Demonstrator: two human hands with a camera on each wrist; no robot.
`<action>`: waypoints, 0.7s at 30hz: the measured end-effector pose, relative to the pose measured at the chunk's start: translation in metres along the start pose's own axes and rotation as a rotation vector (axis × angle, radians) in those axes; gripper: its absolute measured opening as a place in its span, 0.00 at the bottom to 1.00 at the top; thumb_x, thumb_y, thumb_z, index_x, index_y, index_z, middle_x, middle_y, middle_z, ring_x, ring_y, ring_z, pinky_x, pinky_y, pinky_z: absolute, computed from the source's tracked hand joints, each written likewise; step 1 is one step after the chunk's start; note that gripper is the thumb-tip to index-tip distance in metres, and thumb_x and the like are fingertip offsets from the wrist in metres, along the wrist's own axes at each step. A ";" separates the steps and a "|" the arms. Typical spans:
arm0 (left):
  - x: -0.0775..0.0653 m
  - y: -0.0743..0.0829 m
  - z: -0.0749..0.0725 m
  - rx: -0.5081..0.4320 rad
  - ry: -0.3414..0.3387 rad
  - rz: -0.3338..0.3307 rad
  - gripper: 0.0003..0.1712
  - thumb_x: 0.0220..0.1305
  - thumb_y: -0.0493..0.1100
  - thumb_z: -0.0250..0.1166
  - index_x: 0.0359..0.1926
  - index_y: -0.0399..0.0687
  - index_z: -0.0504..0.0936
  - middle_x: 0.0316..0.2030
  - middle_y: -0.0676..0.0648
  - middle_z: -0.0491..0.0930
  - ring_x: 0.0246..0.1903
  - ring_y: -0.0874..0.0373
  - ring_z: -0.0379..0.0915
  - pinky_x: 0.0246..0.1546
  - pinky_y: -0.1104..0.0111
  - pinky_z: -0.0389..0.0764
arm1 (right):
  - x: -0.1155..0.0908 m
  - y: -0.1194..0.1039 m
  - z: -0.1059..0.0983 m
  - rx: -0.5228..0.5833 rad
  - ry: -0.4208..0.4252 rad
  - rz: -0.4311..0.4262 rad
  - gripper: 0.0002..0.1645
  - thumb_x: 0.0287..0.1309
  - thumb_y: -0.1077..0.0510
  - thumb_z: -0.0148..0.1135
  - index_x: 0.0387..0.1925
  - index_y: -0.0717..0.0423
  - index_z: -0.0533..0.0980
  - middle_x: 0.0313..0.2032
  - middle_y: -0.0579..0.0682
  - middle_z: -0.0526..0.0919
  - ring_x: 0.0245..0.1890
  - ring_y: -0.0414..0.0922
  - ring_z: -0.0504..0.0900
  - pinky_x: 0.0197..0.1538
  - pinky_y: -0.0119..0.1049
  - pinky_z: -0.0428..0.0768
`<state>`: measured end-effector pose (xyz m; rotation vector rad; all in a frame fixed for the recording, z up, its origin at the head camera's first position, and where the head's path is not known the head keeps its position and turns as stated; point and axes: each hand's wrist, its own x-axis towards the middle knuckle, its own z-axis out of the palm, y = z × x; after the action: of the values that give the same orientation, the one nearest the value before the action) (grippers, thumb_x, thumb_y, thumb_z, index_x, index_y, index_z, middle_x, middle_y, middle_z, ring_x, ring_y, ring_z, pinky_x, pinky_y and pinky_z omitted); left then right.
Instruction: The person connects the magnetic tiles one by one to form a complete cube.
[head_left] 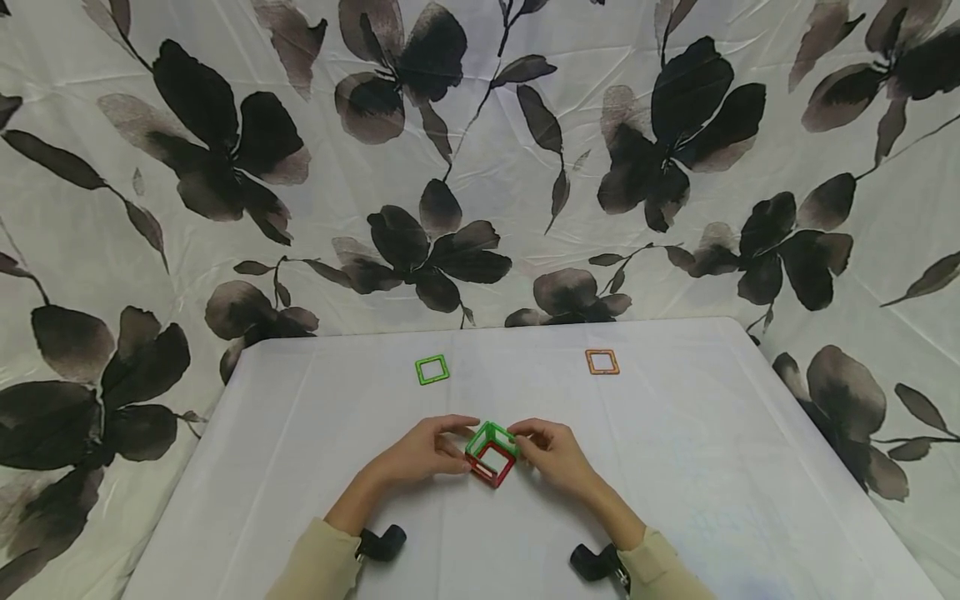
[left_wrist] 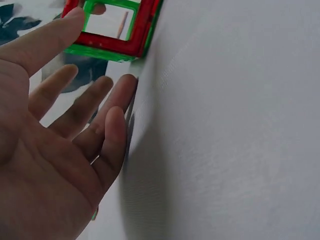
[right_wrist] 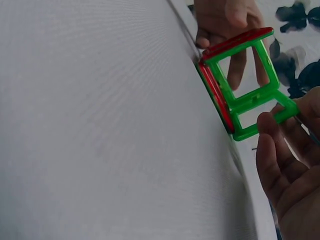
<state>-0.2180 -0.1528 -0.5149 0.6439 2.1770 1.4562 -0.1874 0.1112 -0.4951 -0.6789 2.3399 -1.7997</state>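
Observation:
A partly built cube of green and red square magnetic tiles (head_left: 480, 460) stands on the table between both hands. Its frames are see-through, with red low at the front and green above. My right hand (head_left: 557, 454) pinches a green tile (right_wrist: 245, 134) at the cube's right side between thumb and fingers. On the other side, my left hand (head_left: 420, 450) has its thumb (left_wrist: 75, 22) at the cube's red edge. The other left fingers (left_wrist: 95, 95) extend loosely near the cube, not wrapped round it.
A loose green square tile (head_left: 432, 369) lies farther back on the white table (head_left: 315, 400). To its right lies an orange square tile (head_left: 602, 362). Behind the table hangs a floral cloth (head_left: 480, 167). Each wrist wears a black camera (head_left: 382, 543).

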 end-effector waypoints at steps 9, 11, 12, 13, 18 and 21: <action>0.011 -0.004 -0.002 0.168 -0.010 0.033 0.43 0.49 0.45 0.78 0.67 0.52 0.71 0.56 0.51 0.75 0.34 0.58 0.79 0.28 0.69 0.75 | 0.005 0.002 -0.002 -0.018 -0.022 0.000 0.12 0.67 0.69 0.53 0.48 0.69 0.78 0.31 0.66 0.82 0.28 0.66 0.79 0.26 0.32 0.77; 0.012 -0.005 -0.001 0.165 -0.014 0.032 0.42 0.48 0.44 0.79 0.65 0.52 0.72 0.56 0.52 0.75 0.34 0.58 0.79 0.29 0.69 0.75 | 0.006 0.002 -0.002 -0.008 -0.026 0.014 0.12 0.67 0.69 0.53 0.48 0.69 0.78 0.31 0.66 0.82 0.29 0.67 0.79 0.26 0.33 0.77; 0.013 -0.006 -0.001 0.164 -0.017 0.032 0.41 0.48 0.44 0.79 0.65 0.52 0.73 0.55 0.52 0.75 0.34 0.58 0.79 0.30 0.69 0.76 | 0.006 0.002 -0.002 -0.006 -0.029 0.018 0.12 0.67 0.69 0.53 0.48 0.69 0.78 0.31 0.67 0.82 0.29 0.67 0.79 0.26 0.33 0.78; 0.013 -0.006 -0.001 0.163 -0.018 0.031 0.40 0.48 0.44 0.79 0.64 0.53 0.74 0.55 0.53 0.76 0.34 0.58 0.79 0.31 0.69 0.76 | 0.007 0.003 -0.002 -0.004 -0.031 0.021 0.12 0.67 0.69 0.52 0.48 0.69 0.78 0.31 0.67 0.82 0.29 0.67 0.79 0.26 0.34 0.78; 0.014 -0.007 0.001 0.177 -0.014 0.038 0.40 0.48 0.44 0.79 0.64 0.51 0.74 0.54 0.53 0.76 0.36 0.58 0.78 0.35 0.67 0.76 | 0.012 0.004 -0.003 -0.002 -0.048 0.023 0.12 0.68 0.69 0.51 0.48 0.69 0.78 0.31 0.68 0.81 0.29 0.68 0.78 0.27 0.37 0.78; 0.015 -0.006 0.002 0.205 -0.006 0.039 0.42 0.47 0.45 0.80 0.64 0.51 0.73 0.52 0.55 0.76 0.35 0.59 0.78 0.35 0.67 0.76 | 0.015 0.008 -0.004 -0.003 -0.059 0.023 0.12 0.69 0.69 0.51 0.48 0.69 0.78 0.32 0.68 0.81 0.29 0.68 0.78 0.26 0.36 0.78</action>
<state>-0.2296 -0.1447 -0.5225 0.7632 2.3406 1.2578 -0.2043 0.1097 -0.4984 -0.6931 2.3032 -1.7425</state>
